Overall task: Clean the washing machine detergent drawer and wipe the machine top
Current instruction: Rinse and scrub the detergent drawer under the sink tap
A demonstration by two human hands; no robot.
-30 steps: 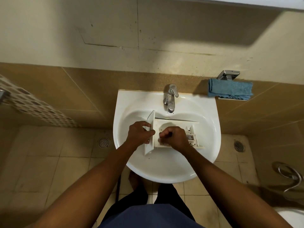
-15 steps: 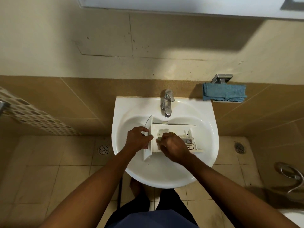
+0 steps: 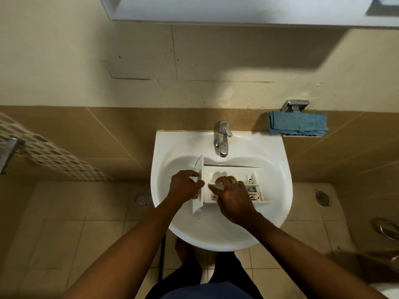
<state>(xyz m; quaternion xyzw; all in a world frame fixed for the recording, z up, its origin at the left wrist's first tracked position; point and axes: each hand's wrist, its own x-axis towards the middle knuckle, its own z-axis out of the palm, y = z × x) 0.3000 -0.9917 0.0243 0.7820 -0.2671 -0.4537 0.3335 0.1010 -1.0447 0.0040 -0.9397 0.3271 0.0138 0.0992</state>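
Hazards at this stage come mainly from grip and support. The detergent drawer (image 3: 234, 170) lies across the bowl of the sink (image 3: 280, 182), just below the faucet (image 3: 222, 139), with its front panel to the left. The left hand (image 3: 183, 187) is clamped on that panel, thumb and fingers curled round its edge. The right hand (image 3: 234, 199) works apart from it, fingers curled down into the large compartment. Whether they pinch the small pale piece at the fingertips or only rub the plastic cannot be told.

Probable faults and causes:

1. Drawer twist or drop. One hand alone restrains it; hard downward scrubbing could lever it out of that grip and knock it against the porcelain.
2. Divider damage. The ring (image 3: 233, 180) on the right hand could catch on the thin inner walls.
3. Incomplete cleaning. The small compartments (image 3: 252, 182) at the right end show dark spots (nature unclear) and lie outside the right hand's present reach.
4. Lost parts. Any loose insert may slide under the drawer toward the drain, which is hidden.

The blue cloth (image 3: 298, 126) sits on a wall holder near the sink, probably reserved for the machine top, which is not in view.
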